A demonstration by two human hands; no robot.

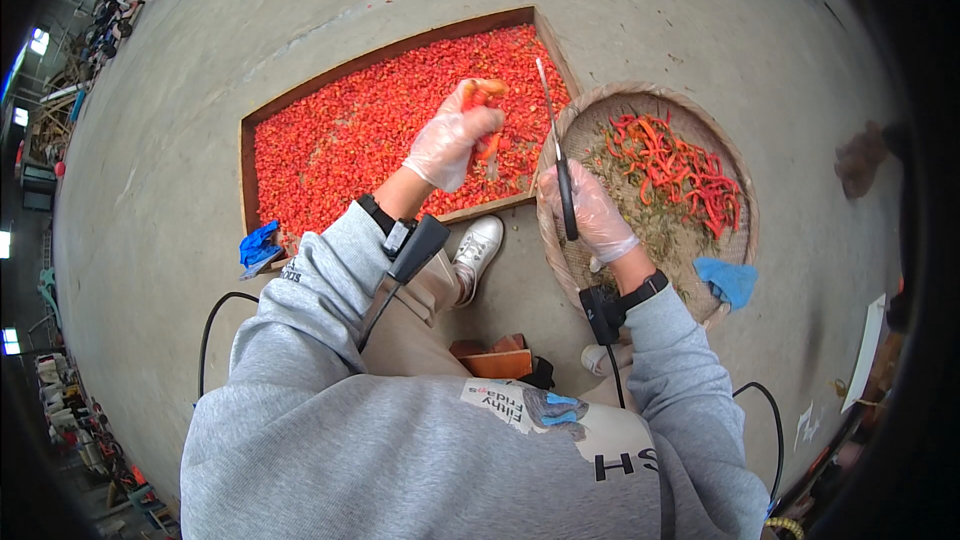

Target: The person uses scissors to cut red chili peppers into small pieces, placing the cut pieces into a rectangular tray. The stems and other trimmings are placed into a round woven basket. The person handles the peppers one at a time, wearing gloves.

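My left hand (452,140), in a clear plastic glove, is closed around a few red-orange chili peppers (487,90). It hovers above a shallow wooden tray (330,73) spread with cut red chili pieces (370,130). My right hand (592,212), gloved the same way, grips a black-handled cutting tool (566,190) whose slim metal blade points away from me. The tool shows edge-on, so I cannot tell whether it is a knife or scissors. Beneath this hand lies a round woven basket (742,155). Whole red chilies (672,165) are heaped in it among dry stems.
A blue cloth (727,282) lies at the basket's near right rim. Blue plastic (260,245) sits by the tray's near left corner. My white shoe (478,243) stands between tray and basket. An orange-brown block (497,363) is near my feet. Cables run beside both arms.
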